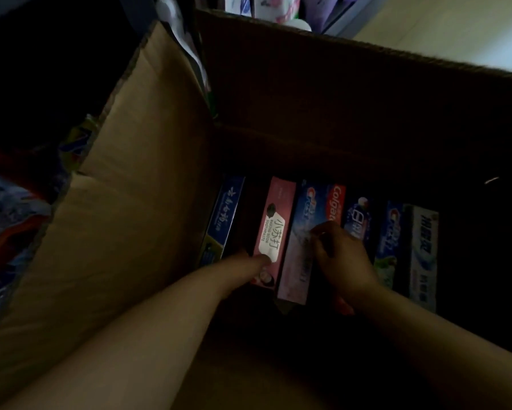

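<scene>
Well, I am looking down into a deep cardboard box (136,173) whose left flap stands open, with a row of toothpaste cartons lying side by side on the bottom. Every carton runs lengthwise away from me, with its far end leaning a little to the right.

Furthest left is a blue carton (225,214), then a dark gap, then the pink carton (275,226) with a white label. The left hand (248,261) reaches in here. One fingertip rests on the near end of that label, but the other fingers drop into the shadow of the gap, so I cannot tell whether they clasp the carton or only touch it.

Just right of it lies the pale pink carton (297,255), which seems to ride slightly above its neighbours. The right hand (343,258) sits on its right edge, back towards me, thumb and fingers curled as if pinching that long edge.

Beyond the knuckles I make out a red carton (336,202), a dark blue carton (359,217), a blue-and-green carton (392,232) and a white carton (423,255), packed touching.

As I judge it, the coming move hangs on the pale pink carton. It lies directly under the right fingers, which are nearer to it than the left hand, so lifting or seating it should go along its long axis.
</scene>
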Demonstrator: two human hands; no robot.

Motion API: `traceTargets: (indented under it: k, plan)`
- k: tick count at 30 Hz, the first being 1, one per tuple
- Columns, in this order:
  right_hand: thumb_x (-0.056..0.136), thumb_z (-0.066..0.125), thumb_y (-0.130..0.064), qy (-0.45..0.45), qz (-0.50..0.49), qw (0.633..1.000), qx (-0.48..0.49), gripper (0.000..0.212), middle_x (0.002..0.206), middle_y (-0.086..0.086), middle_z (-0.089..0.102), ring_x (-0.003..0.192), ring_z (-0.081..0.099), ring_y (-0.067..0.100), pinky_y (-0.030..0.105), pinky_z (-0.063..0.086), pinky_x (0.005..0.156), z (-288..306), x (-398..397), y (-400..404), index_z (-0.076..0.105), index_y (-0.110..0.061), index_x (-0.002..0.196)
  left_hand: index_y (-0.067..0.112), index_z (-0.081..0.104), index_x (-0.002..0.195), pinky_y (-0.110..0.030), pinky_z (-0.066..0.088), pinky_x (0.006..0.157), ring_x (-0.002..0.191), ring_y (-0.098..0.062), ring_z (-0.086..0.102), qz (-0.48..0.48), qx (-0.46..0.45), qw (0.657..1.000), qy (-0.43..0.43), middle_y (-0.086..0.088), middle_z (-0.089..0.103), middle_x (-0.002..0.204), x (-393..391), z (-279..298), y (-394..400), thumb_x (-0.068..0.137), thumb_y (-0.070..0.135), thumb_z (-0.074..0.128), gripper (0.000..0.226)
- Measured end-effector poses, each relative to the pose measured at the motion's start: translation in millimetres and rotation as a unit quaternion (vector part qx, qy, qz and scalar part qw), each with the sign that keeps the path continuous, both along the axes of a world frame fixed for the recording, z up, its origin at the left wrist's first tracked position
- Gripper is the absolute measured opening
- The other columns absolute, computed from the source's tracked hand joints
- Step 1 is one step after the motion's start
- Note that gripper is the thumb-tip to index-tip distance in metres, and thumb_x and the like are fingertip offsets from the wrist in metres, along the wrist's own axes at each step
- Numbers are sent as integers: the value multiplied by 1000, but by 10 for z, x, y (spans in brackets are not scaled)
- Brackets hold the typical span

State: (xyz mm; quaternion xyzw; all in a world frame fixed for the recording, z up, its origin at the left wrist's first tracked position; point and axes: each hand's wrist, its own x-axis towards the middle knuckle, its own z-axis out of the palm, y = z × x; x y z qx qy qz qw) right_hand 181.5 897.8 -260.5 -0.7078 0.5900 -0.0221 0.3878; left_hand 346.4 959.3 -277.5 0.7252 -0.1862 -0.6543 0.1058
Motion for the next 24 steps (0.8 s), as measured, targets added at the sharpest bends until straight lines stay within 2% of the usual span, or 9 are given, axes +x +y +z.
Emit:
traceTargets:
  k: [2,4,5,7,10,14,17,21,24]
  plan:
    - [98,48,-22,-17,10,1000,-21,17,99,-2,56,86,55,14,26,44,73,-50,-68,63,56,-17,113,7,46,133,-23,43,74,79,-9,51,-21,-2,1000,7,5,58,86,-99,-143,21,100,29,43,40]
    - [97,50,-24,-13,40,999,-34,18,104,1,58,89,57,17,28,47,75,-81,-118,108,55,-17,113,6,47,133,-23,41,74,84,-13,54,-28,-17,999,-4,3,60,85,-130,-254,8,101,33,40,42]
    - [97,50,-25,-7,48,998,-36,19,106,2,59,91,59,18,31,49,78,-88,-128,117,54,-18,114,7,44,137,-23,42,74,92,-16,55,-32,-22,999,-12,-1,64,94,-129,-271,7,101,35,39,45]
    - [96,51,-26,-4,51,998,-36,20,108,4,59,93,59,20,34,50,80,-84,-136,116,53,-17,114,8,34,144,-26,45,90,112,-22,55,-30,-30,999,-31,-10,59,125,-84,-325,43,99,36,45,54]
    - [95,51,-27,-3,66,997,-49,21,107,4,58,89,57,18,31,49,77,-34,-127,102,52,-18,114,21,38,141,-41,38,107,121,-24,51,-1,-33,999,7,-5,53,134,-8,-333,192,90,28,60,56]
    - [95,54,-29,11,121,991,-64,30,111,1,56,94,57,16,33,49,82,29,-166,117,50,-19,123,29,38,141,-46,39,107,124,-25,50,118,-18,990,76,-4,54,135,-6,-369,374,80,22,73,71]
    - [95,53,-28,17,149,987,-65,32,117,2,56,99,58,17,30,48,84,38,-188,146,51,-18,125,27,38,141,-43,44,102,119,-27,55,234,-33,962,137,-8,57,131,-48,-451,416,76,7,74,77]
    - [95,53,-23,12,151,987,-61,28,120,4,57,104,58,19,26,43,85,-2,-194,181,53,-16,123,25,40,136,-49,40,106,118,-28,57,249,-49,957,143,-11,59,130,-89,-398,382,81,3,69,65]
    - [95,52,-21,1,133,989,-58,27,117,5,59,105,59,20,28,44,87,30,-170,197,54,-16,122,19,39,142,-49,42,105,117,-28,57,235,-51,963,124,-12,59,130,-73,-378,370,73,15,80,80]
